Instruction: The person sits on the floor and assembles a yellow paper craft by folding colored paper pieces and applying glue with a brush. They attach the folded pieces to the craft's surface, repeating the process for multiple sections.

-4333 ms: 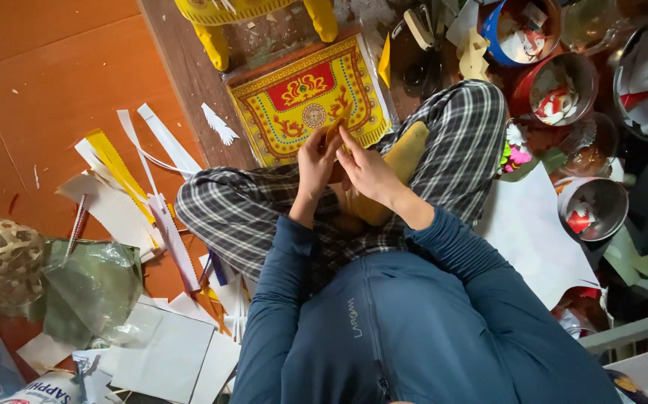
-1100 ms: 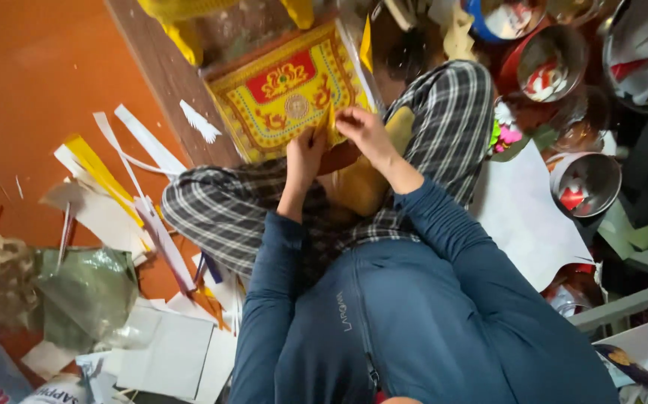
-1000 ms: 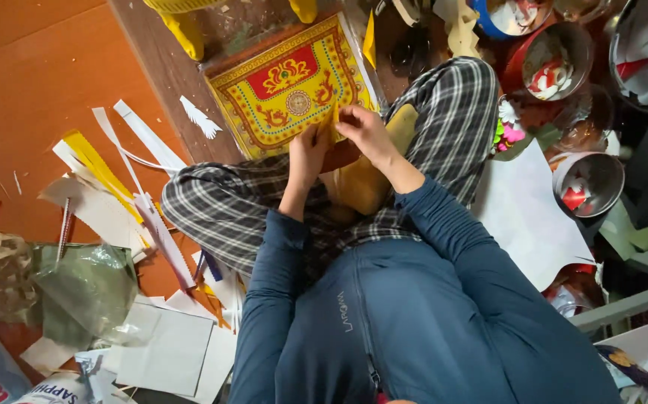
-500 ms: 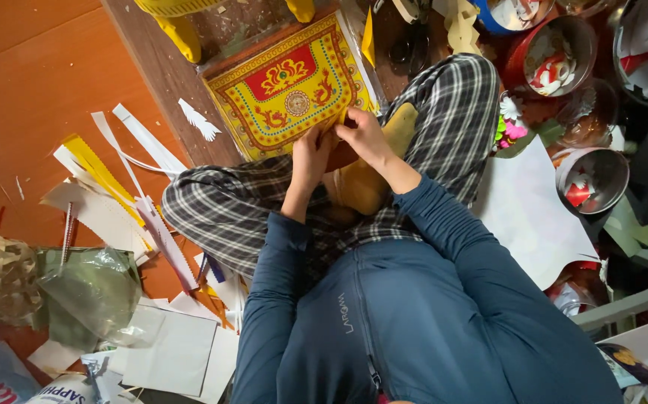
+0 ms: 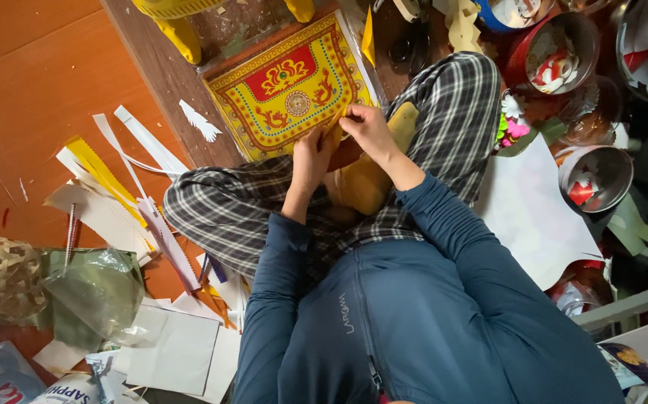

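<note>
We sit cross-legged on the orange-brown wooden floor [image 5: 32, 82], checked trousers [image 5: 264, 202] spread wide. Before our knees lies the square yellow-and-red ornamented paper panel [image 5: 286, 90]. White and yellow paper strips [image 5: 122, 179] litter the floor on one side; round metal tins [image 5: 593, 176] stand on the other. Our left hand [image 5: 312, 153] and right hand [image 5: 367, 129] meet at the panel's near edge, fingers closed, pinching it.
</note>
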